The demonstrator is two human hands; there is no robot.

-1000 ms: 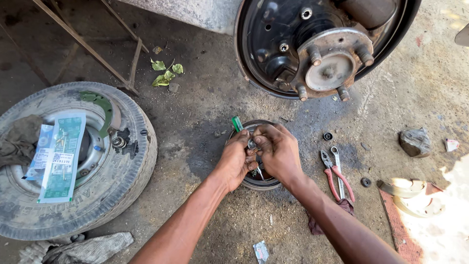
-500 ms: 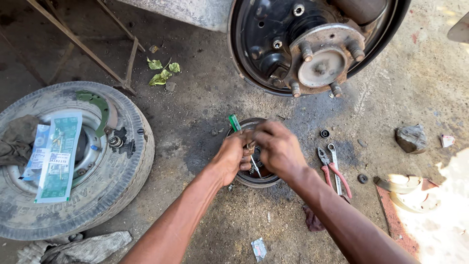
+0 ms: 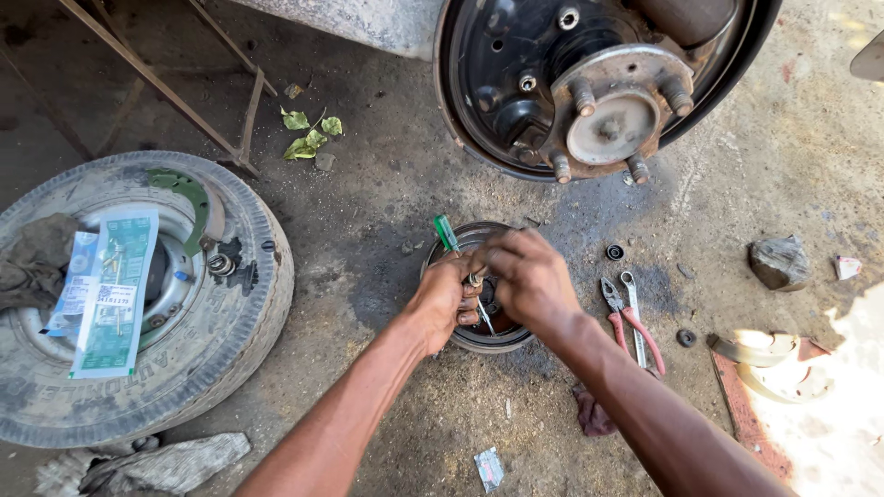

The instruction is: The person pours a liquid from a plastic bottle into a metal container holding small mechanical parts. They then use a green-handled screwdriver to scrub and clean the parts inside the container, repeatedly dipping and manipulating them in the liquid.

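**Inspector:** Where does the brake drum (image 3: 479,336) lie relative to the hands?

**Assistant:** Flat on the concrete floor (image 3: 387,276), open face up, directly beneath both hands. The left hand (image 3: 440,299) covers its left rim; the right hand (image 3: 527,281) covers its centre and is the nearer to the middle.

**Inspector:** Finger state?

**Assistant:** Left fingers are curled tight around a green-handled screwdriver (image 3: 448,234). Its long axis runs from upper left, handle outward, down to lower right, shaft into the drum. Right fingers are bunched together over a small part; what they pinch I cannot tell.

**Inspector:** Drum condition?

**Assistant:** Round, dark, greasy, rim worn bright. Red-handled pliers (image 3: 631,317) lie just right of it.
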